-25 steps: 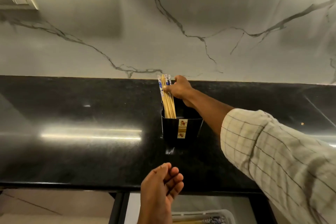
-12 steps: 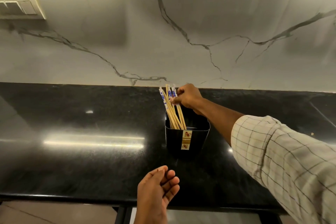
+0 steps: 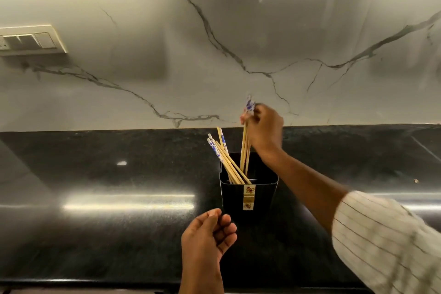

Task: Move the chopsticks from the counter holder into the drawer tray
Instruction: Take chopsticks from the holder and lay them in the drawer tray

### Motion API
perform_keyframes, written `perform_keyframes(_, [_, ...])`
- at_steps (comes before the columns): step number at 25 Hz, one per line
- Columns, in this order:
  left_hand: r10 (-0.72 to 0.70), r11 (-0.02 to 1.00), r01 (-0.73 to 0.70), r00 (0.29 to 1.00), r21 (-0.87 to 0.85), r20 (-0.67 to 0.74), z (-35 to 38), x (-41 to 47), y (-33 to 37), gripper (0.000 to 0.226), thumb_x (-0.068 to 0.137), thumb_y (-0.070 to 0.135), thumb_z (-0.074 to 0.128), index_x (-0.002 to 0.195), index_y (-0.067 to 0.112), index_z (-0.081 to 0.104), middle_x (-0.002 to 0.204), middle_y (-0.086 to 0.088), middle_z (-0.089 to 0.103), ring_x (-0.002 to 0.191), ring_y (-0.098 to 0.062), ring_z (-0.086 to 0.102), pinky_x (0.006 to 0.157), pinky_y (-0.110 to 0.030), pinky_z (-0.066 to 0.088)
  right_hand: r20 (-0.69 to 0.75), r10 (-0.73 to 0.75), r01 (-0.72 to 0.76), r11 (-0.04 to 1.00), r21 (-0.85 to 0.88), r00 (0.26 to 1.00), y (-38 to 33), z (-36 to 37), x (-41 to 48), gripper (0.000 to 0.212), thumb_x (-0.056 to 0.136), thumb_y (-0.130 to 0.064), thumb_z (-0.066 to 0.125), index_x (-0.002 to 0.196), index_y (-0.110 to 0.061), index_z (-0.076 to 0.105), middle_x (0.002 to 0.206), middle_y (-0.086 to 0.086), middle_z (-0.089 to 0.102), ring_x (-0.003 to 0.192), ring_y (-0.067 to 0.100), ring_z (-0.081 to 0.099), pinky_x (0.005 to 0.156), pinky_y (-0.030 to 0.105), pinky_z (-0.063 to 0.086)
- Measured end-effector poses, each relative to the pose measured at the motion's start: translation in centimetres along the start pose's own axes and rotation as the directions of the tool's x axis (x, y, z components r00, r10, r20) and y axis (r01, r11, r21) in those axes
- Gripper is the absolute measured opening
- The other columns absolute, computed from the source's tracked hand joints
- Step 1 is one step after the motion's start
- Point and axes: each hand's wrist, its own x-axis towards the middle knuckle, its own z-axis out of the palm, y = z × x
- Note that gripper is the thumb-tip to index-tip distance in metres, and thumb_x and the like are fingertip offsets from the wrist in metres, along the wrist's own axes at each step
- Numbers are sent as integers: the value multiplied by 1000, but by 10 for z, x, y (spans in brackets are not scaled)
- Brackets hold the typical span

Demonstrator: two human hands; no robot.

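A black square holder (image 3: pixel 248 198) with a small gold label stands on the black counter. Several wooden chopsticks with blue-and-white tops (image 3: pixel 220 153) lean to the left inside it. My right hand (image 3: pixel 263 127) is above the holder's back edge, shut on a pair of chopsticks (image 3: pixel 245 148) lifted partway, their lower tips still inside the holder. My left hand (image 3: pixel 206 236) hovers in front of the holder, fingers loosely curled, holding nothing. The drawer tray is out of view.
The glossy black counter (image 3: pixel 107 198) runs the full width, with its front edge at the bottom. Behind it rises a grey marble-patterned wall (image 3: pixel 214 43) with a switch plate (image 3: pixel 31 40) at the left.
My right hand has risen and shifted right, pulling a pair of chopsticks up out of the bunch. The view has tilted upward, so the drawer below is no longer seen.
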Motion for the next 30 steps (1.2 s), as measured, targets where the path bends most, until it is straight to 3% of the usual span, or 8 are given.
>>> perform_keyframes(4, [29,997,-22,995,-79,98,23,-20,0,29,97,24,59,108,-1,68,94,-21,78,94,-36,73,82,-44,58,-209,138,10,812,584,968,-50,-104,-57,17,93,-15,69,109,-10,70,96,5,79,89,13,78,77,26,62])
perform_keyframes(7, [-25,960,73,984,-270,177,44,-46,-10,48,91,42,60,117,1,61,111,-23,74,106,-37,71,93,-46,53,-45,462,-211,488,847,886,-28,-139,-128,21,94,-5,66,113,4,68,96,14,79,94,27,78,76,31,63])
perform_keyframes(12, [-147,972,129,986,-198,-79,0,-73,-115,31,101,21,54,118,-3,63,108,-23,75,100,-35,74,87,-47,56,321,928,-681,-112,724,189,77,-134,-290,18,93,7,61,109,14,63,97,27,73,71,31,70,57,37,62])
perform_keyframes(15, [-386,921,351,879,-166,-282,-43,-74,-169,34,100,19,56,117,-10,61,111,-25,69,87,-34,69,78,-42,55,385,923,-780,-242,577,-1,130,-121,-342,25,92,12,61,116,16,60,92,29,70,67,33,66,36,34,56])
perform_keyframes(20, [-522,852,501,788,-154,-326,-65,-41,-197,32,99,9,57,129,-3,55,111,-26,63,86,-35,64,81,-51,53,307,949,-867,-208,454,-67,174,-108,-344,35,89,17,59,124,12,57,107,33,68,83,39,69,50,42,59])
perform_keyframes(25, [-615,784,602,718,-152,-326,-75,-21,-203,39,105,13,44,143,5,47,146,-23,50,133,-41,49,98,-49,44,277,959,-911,-163,378,-57,184,-106,-335,26,90,14,62,113,6,54,115,34,62,108,48,64,80,57,59])
perform_keyframes(28, [-647,756,635,689,-158,-327,-74,-30,-191,46,99,25,57,141,7,47,141,-25,50,123,-44,53,95,-50,47,343,938,-909,-187,372,-52,177,-118,-333,26,93,10,60,118,9,54,120,32,59,113,48,60,79,55,57])
perform_keyframes(30, [-648,758,636,710,-145,-275,-73,-37,-178,38,97,23,60,128,2,55,116,-28,56,90,-43,58,71,-46,55,381,924,-908,-142,394,21,153,-126,-326,25,93,5,62,117,11,58,108,29,59,100,44,64,69,48,59])
